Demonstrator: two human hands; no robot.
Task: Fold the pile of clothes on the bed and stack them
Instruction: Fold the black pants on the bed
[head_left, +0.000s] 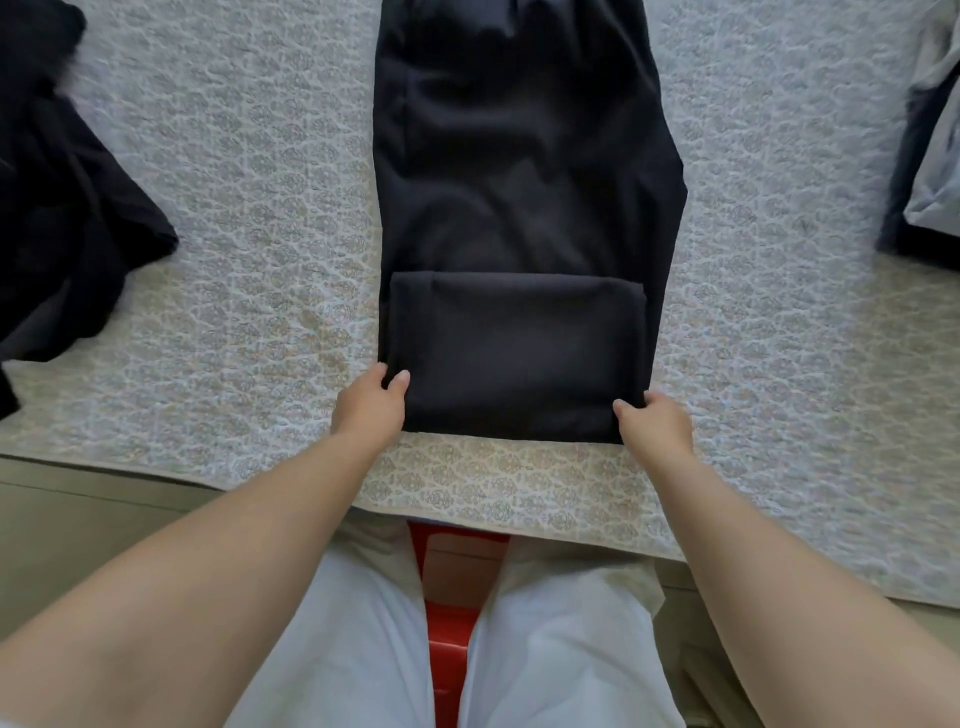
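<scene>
The black trousers (524, 171) I am folding lie flat and lengthwise on the patterned bedspread (249, 208), running away from me, with their near end turned over onto itself into a neat rectangular fold (514, 353). A crumpled black garment (62, 208) lies loose on the bedspread well off to my left. At the far right edge sits a small stack of folded clothes (930, 176), pale grey on top of black.
</scene>
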